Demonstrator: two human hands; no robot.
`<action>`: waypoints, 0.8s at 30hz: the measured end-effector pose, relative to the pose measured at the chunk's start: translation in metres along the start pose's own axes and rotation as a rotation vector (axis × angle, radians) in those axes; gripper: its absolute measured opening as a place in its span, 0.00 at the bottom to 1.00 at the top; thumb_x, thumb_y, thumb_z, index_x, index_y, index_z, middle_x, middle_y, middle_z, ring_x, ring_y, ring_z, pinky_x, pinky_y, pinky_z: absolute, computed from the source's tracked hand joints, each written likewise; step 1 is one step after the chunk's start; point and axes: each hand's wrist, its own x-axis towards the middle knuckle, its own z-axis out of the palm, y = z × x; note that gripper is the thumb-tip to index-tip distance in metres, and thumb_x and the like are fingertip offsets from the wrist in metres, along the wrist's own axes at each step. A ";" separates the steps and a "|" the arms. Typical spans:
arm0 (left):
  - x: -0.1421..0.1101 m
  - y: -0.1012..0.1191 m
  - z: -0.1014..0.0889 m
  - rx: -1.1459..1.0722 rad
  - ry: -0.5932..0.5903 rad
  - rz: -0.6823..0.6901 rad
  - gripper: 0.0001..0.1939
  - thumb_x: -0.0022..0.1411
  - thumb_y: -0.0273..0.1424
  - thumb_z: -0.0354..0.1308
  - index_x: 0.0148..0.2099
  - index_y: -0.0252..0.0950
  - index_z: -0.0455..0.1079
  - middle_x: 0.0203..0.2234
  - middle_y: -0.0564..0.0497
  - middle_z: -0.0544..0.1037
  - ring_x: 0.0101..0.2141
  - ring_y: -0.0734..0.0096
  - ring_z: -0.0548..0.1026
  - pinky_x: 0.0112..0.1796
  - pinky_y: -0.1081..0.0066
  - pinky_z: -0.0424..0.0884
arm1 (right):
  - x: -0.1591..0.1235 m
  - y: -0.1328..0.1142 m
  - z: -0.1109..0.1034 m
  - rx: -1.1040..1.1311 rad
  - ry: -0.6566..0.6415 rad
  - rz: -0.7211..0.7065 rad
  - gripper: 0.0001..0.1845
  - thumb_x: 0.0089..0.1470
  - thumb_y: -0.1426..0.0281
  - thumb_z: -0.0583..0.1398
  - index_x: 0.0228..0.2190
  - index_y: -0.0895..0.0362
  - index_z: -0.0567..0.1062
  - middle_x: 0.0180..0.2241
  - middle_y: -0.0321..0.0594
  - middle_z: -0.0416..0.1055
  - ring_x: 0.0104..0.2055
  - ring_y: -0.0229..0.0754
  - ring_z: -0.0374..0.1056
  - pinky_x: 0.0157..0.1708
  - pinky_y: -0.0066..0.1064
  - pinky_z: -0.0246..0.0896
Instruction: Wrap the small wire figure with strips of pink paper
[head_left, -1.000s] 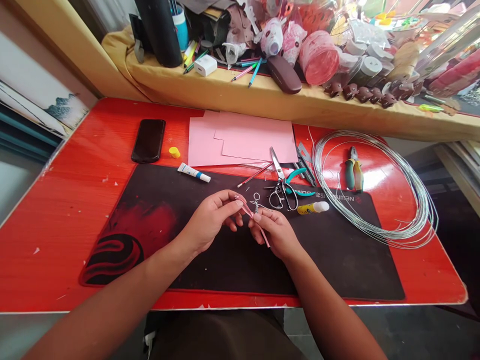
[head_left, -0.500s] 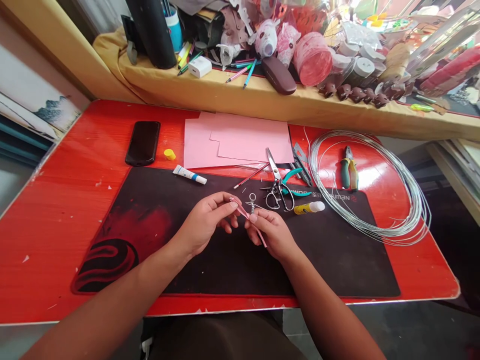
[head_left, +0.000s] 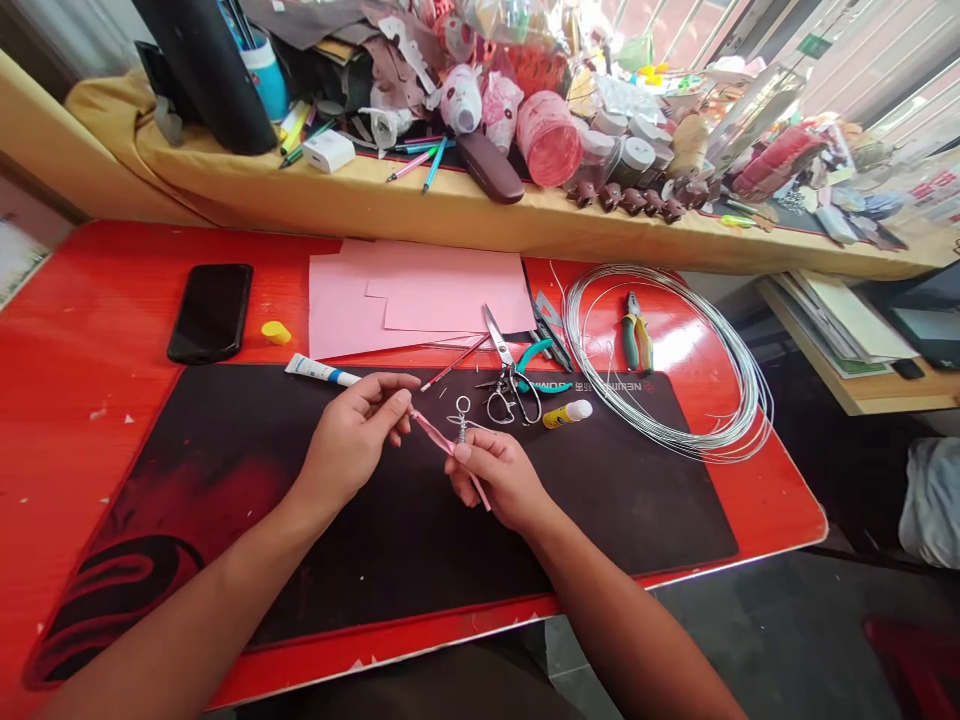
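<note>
Pink strip (head_left: 448, 447): I see it slanting over the black mat (head_left: 225, 560), between the hands.
Left hand (head_left: 352, 440): fingertips pinched on the strip's upper end.
Right hand (head_left: 499, 480): clamped on its lower part, apart from the left.
Wire loop (head_left: 462, 418): right at the strip; touching or not, I cannot tell.
Scissors (head_left: 506, 365): just beyond, across the mat's top edge.
Red worktop (head_left: 90, 450): beneath everything.
</note>
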 end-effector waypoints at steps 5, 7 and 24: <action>0.021 -0.005 0.038 0.437 -0.171 0.340 0.12 0.71 0.37 0.59 0.51 0.41 0.79 0.42 0.47 0.81 0.39 0.62 0.77 0.42 0.64 0.73 | -0.021 -0.004 0.007 0.046 -0.072 -0.023 0.18 0.62 0.55 0.67 0.29 0.56 0.78 0.16 0.30 0.68 0.15 0.34 0.58 0.18 0.26 0.50; 0.029 -0.008 0.063 0.578 -0.261 0.508 0.13 0.70 0.37 0.61 0.53 0.42 0.79 0.43 0.46 0.81 0.45 0.57 0.77 0.49 0.59 0.71 | -0.033 -0.006 0.008 0.066 -0.097 -0.030 0.18 0.63 0.56 0.67 0.29 0.56 0.78 0.16 0.30 0.68 0.15 0.33 0.58 0.18 0.26 0.50; 0.032 -0.001 0.127 0.406 -0.289 0.468 0.07 0.64 0.35 0.67 0.42 0.39 0.77 0.38 0.48 0.81 0.42 0.56 0.76 0.49 0.57 0.70 | -0.074 -0.008 -0.006 0.206 0.102 -0.081 0.20 0.58 0.54 0.68 0.26 0.56 0.75 0.12 0.29 0.63 0.14 0.34 0.51 0.19 0.29 0.46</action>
